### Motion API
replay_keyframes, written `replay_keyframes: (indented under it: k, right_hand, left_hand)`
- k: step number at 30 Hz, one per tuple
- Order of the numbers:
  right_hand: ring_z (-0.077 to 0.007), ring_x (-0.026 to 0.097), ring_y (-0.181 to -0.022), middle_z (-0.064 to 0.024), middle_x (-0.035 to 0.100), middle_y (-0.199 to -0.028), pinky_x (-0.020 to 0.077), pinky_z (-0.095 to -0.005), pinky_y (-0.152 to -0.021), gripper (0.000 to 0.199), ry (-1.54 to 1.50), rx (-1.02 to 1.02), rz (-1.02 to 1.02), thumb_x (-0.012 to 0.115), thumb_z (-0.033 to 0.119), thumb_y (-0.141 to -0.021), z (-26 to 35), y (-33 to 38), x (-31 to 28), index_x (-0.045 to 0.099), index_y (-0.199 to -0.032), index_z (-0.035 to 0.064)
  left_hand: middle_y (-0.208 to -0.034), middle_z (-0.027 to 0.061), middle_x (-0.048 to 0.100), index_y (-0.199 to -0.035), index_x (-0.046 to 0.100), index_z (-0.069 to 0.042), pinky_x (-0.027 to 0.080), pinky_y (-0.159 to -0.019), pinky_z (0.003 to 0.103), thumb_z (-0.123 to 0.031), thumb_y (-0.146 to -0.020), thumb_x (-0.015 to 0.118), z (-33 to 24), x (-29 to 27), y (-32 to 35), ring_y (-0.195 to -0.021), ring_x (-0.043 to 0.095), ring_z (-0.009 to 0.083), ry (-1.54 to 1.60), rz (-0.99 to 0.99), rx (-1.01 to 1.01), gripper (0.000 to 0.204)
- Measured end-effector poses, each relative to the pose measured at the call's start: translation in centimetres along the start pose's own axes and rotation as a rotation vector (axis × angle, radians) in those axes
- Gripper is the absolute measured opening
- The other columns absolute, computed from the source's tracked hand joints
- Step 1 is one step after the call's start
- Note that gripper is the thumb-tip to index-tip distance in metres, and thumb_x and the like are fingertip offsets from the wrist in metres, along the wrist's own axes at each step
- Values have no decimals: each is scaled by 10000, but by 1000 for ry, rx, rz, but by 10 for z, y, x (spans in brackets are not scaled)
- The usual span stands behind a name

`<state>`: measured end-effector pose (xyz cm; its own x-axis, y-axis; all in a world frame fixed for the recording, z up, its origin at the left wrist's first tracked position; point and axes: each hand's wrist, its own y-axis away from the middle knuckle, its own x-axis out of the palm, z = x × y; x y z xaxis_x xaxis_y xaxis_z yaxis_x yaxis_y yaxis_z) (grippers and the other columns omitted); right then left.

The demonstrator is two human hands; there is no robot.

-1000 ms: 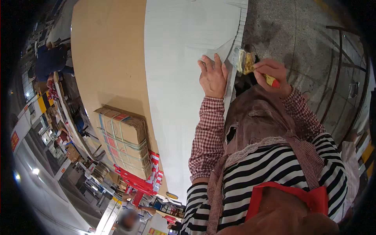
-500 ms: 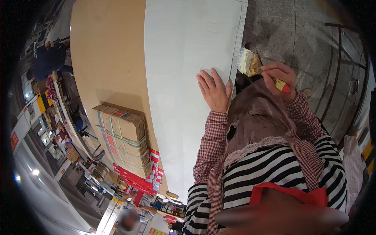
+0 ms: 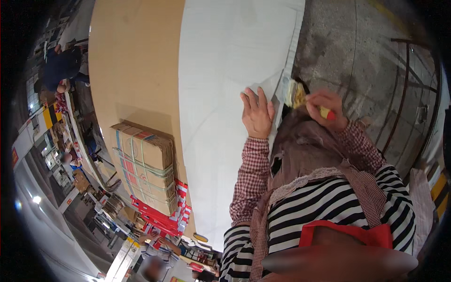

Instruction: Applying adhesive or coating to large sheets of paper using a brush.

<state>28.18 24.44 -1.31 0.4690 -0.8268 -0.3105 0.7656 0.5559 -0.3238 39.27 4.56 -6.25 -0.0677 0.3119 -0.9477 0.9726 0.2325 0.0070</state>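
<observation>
The paintbrush (image 3: 300,96) sits at the right edge of the white sheet (image 3: 225,94), its bristles toward the sheet and its yellow, red-tipped handle running back to the right into the right hand (image 3: 329,109), whose grip is closed round the handle. The left hand (image 3: 257,113) lies flat, fingers spread, on the sheet just beside it. Farther left, a strapped cardboard box (image 3: 146,165) stands on the brown board (image 3: 136,61).

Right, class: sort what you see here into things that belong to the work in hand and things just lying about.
In the work:
left hand, flat on the white sheet
right hand, holding a brush at the sheet's edge

Lying about:
strapped cardboard boxes
red stack under them
brown board
concrete floor
</observation>
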Motion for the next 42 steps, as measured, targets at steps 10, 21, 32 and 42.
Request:
replay_keyframes:
  k: [10, 21, 32, 42]
  right_hand:
    - [-101, 571, -833, -21, 596, -988, 487, -250, -703, 122, -188, 314, -172, 608, 145, -879, 13, -110, -102, 586, -962, 58]
    - [-64, 543, -725, 2, 601, -802, 469, -237, -646, 158, -143, -174, -119, 650, 162, -863, -61, -419, -100, 606, -929, 26]
    - [-236, 600, -734, -156, 635, -820, 481, -335, -704, 274, 466, -130, 58, 678, 210, -791, -117, -468, -30, 613, -958, 3]
    - [-130, 566, -584, -72, 595, -723, 477, -277, -519, 232, 277, 23, 137, 699, 202, -784, -121, -519, -70, 592, -865, 12]
  left_hand:
    - [-1447, 315, 196, -1412, 297, -24, 187, -1078, 539, -473, -832, 595, -8, 14, 28, -1340, 182, 481, 16, -48, -189, 791]
    - [-1447, 331, 155, -1425, 260, -59, 149, -1068, 587, -534, -809, 595, -21, 15, 50, -1340, 149, 500, -117, 57, -373, 846]
    - [-1464, 317, 124, -1441, 225, -80, 145, -1062, 600, -539, -801, 603, -18, 17, 51, -1353, 114, 492, -136, 83, -437, 873]
    - [-1470, 308, 121, -1438, 232, -88, 136, -1067, 595, -561, -788, 609, -20, 19, 50, -1357, 118, 486, -97, 89, -447, 888]
